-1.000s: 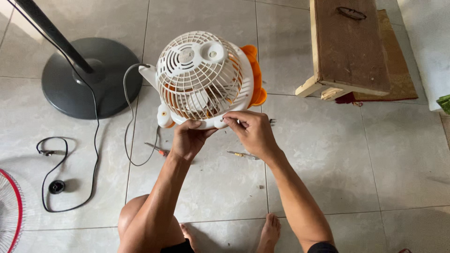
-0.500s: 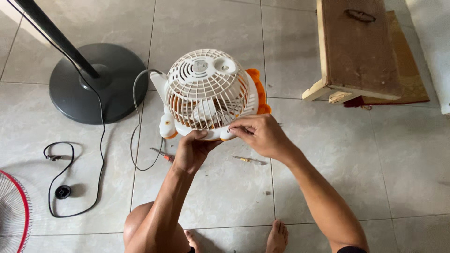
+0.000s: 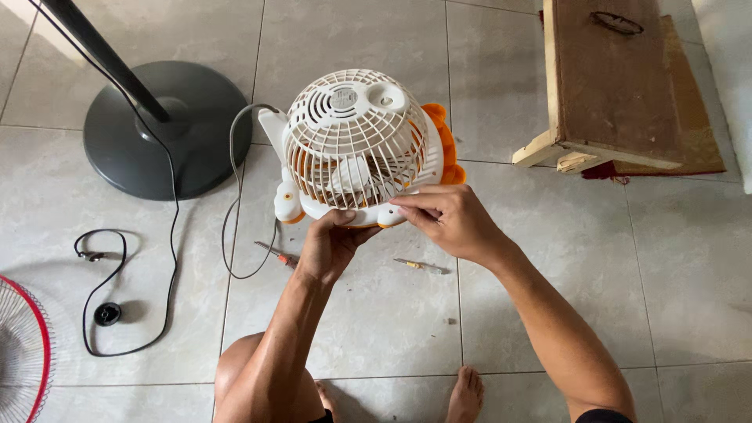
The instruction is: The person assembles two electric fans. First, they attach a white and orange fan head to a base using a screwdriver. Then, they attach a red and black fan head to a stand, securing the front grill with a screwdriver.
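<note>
Gripping the lower rim of one small white-and-orange desk fan (image 3: pixel 360 149) held above the tiled floor (image 3: pixel 627 274), the left hand (image 3: pixel 329 244) curls its fingers under the grille while the right hand (image 3: pixel 450 222) pinches its fingers narrowly at the rim's edge. Two screwdrivers lie on the tiles beneath, an orange-handled one (image 3: pixel 274 254) and a yellow-handled one (image 3: pixel 419 265). Farther off stand one dark round stand-fan base (image 3: pixel 168 129), one wooden bench (image 3: pixel 611 82) and one red-rimmed grille (image 3: pixel 23 352).

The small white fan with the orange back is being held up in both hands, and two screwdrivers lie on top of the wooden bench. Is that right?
Not quite. In the head view both hands, left and right, do hold the small white fan, but the two screwdrivers lie on the tiled floor beneath it, not on the wooden bench.
</note>
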